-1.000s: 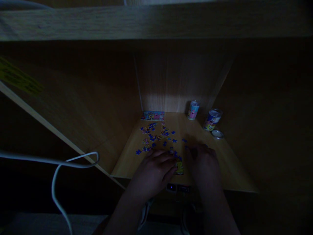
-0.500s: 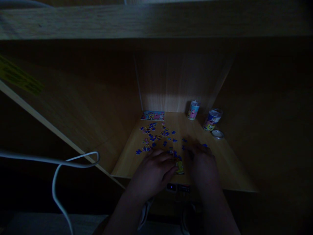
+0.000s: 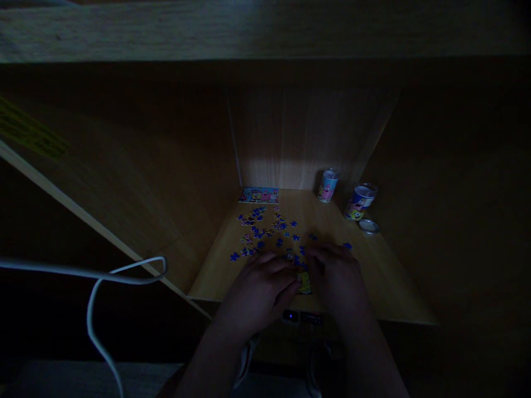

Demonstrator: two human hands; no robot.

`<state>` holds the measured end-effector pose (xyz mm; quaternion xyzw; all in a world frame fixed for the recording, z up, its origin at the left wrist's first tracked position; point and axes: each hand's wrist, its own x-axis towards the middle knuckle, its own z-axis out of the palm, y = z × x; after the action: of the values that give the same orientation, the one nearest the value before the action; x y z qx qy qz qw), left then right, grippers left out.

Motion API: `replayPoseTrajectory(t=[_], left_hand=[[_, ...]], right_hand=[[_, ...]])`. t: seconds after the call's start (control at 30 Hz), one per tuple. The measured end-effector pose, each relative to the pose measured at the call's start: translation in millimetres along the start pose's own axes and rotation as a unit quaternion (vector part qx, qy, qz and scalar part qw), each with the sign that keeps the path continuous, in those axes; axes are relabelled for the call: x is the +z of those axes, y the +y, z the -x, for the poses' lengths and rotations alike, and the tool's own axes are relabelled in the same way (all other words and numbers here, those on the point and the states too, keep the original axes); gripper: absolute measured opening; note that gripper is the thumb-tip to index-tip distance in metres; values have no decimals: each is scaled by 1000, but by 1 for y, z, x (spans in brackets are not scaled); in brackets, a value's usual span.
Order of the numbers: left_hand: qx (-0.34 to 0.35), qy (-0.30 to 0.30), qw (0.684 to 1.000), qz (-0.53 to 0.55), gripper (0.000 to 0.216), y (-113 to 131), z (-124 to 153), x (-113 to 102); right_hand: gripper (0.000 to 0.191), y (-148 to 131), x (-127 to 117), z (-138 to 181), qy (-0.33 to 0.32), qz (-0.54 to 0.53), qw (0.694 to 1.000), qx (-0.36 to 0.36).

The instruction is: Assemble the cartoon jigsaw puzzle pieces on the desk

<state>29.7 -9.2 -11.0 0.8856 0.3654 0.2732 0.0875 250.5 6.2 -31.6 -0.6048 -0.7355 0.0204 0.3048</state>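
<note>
Head view, dim, from my remote feed: left hand (image 3: 265, 284) lies over the partly joined SpongeBob jigsaw (image 3: 305, 283) at the near edge of the wooden shelf (image 3: 385, 287), fingers bent; can't tell if it grips. Right hand (image 3: 338, 276), fingertips at a blue jigsaw piece (image 3: 302, 250) just beyond; pinched or only touched, I can't tell. Loose jigsaw pieces (image 3: 260, 244) scattered beyond left hand; picture card (image 3: 259, 195) behind them. Two cartoon-printed cans (image 3: 359, 203) back right, round lid (image 3: 369, 226) beside the nearer.
</note>
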Motion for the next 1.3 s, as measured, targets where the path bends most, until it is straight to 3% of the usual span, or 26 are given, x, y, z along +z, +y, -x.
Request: replayPoseTrajectory(t=[0.67, 0.93, 1.17, 1.3], left_hand=[[-9, -22, 1000, 0, 10, 4, -1, -5], [-14, -34, 999, 1, 10, 3, -1, -4], [-23, 26, 999, -3, 23, 2, 1, -7], [-88, 63, 992, -59, 23, -6, 7, -23]], right_hand=[[21, 2, 3, 0, 23, -17, 1000, -12], [21, 2, 3, -1, 3, -21, 999, -30], [27, 0, -1, 0, 25, -74, 997, 1], [29, 2, -1, 1, 34, -97, 995, 20]])
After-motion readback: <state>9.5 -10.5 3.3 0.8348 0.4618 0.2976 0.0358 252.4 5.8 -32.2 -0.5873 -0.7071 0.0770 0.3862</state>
